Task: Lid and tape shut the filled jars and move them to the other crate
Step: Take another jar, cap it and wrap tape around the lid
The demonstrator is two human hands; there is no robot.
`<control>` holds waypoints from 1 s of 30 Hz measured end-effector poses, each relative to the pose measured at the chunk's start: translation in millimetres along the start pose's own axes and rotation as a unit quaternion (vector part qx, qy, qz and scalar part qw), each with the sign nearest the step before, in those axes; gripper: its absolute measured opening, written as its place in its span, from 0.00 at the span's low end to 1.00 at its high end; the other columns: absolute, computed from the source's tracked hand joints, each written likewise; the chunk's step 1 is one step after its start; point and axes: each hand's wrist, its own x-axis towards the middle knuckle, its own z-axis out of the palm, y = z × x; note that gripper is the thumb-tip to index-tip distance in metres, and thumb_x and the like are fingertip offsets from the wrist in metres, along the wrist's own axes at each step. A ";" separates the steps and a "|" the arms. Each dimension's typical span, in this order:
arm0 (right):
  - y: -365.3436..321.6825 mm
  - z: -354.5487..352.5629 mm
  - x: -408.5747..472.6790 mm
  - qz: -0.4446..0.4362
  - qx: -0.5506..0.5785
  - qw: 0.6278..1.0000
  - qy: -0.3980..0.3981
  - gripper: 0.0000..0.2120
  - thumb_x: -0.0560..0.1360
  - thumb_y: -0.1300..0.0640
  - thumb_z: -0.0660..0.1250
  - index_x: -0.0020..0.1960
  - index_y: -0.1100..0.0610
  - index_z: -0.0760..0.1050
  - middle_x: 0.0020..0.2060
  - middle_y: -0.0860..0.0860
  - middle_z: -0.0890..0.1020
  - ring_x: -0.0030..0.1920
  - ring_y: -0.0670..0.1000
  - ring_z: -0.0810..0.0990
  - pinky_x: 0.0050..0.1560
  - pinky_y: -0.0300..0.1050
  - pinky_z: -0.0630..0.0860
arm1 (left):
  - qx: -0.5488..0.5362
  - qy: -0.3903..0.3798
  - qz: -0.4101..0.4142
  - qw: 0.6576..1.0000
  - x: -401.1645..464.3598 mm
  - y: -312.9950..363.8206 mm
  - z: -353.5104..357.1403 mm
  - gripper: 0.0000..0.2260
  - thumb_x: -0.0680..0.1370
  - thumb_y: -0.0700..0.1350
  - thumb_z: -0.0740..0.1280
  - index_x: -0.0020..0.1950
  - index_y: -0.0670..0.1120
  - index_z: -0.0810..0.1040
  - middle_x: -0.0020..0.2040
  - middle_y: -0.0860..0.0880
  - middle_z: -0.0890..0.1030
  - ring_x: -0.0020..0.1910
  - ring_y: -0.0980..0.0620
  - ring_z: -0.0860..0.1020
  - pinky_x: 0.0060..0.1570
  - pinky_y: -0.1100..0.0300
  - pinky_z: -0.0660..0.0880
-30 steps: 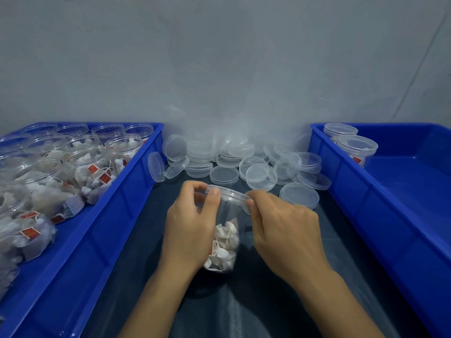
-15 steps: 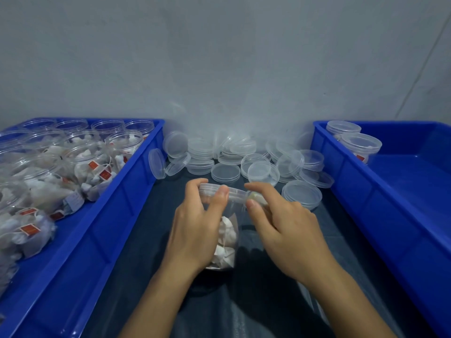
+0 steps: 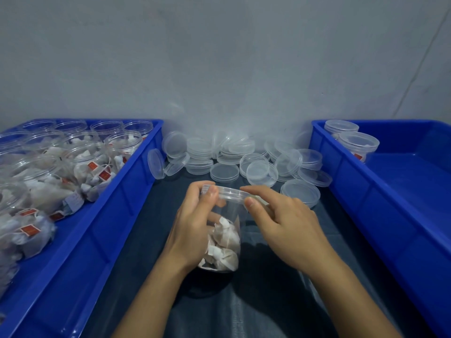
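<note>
A clear plastic jar [image 3: 224, 242] half full of white tea bags stands on the dark table between two blue crates. My left hand [image 3: 192, 228] grips the jar's side and neck, thumb up at the rim. A clear lid [image 3: 229, 192] sits on the jar's mouth, and my right hand [image 3: 285, 223] pinches its right edge with thumb and fingers. The left crate [image 3: 117, 215] holds several open filled jars [image 3: 92, 167]. The right crate [image 3: 380, 203] holds two lidded jars [image 3: 358, 145] in its far left corner.
A heap of loose clear lids [image 3: 239, 159] lies against the grey wall behind the jar, between the crates. One lid [image 3: 300, 195] lies close to my right hand. The dark table top [image 3: 256, 301] runs toward me between the crates.
The lid has gone from tilted to flat on the jar's mouth. My right hand turned, its fingers now reaching across the lid's edge. The left hand kept its grip.
</note>
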 end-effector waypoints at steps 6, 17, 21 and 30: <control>1.0 2.3 1.2 0.002 0.060 0.998 -0.012 0.12 0.82 0.36 0.58 0.64 0.29 0.72 0.39 0.35 0.81 0.46 0.43 0.80 0.51 0.53 0.77 | -0.026 -0.030 -0.022 0.999 0.0 -1.1 -2.9 0.18 0.80 0.60 0.60 0.64 0.53 0.77 0.57 0.42 0.85 0.54 0.28 0.81 0.58 0.28 0.76; -1.4 9.5 -1.2 0.007 0.040 0.998 0.046 0.15 0.82 0.35 0.55 0.63 0.35 0.75 0.34 0.41 0.81 0.43 0.50 0.81 0.49 0.55 0.77 | 0.265 0.155 0.160 0.938 -6.3 3.6 6.4 0.14 0.81 0.64 0.63 0.57 0.56 0.78 0.52 0.58 0.82 0.48 0.63 0.81 0.48 0.56 0.81; -5.8 11.2 -3.1 -0.001 0.021 0.997 0.079 0.19 0.81 0.34 0.54 0.64 0.38 0.76 0.41 0.40 0.82 0.47 0.48 0.82 0.47 0.50 0.74 | 0.346 0.090 0.108 0.928 -14.0 7.1 15.6 0.34 0.73 0.76 0.56 0.71 0.56 0.70 0.63 0.56 0.81 0.59 0.54 0.81 0.56 0.52 0.77; -6.4 5.9 -4.4 -0.001 0.030 0.998 0.054 0.18 0.81 0.44 0.51 0.66 0.38 0.72 0.35 0.35 0.74 0.42 0.42 0.72 0.44 0.49 0.67 | 0.286 0.079 0.067 0.953 -8.5 2.7 13.0 0.24 0.72 0.76 0.60 0.61 0.65 0.65 0.50 0.64 0.78 0.48 0.70 0.76 0.43 0.69 0.69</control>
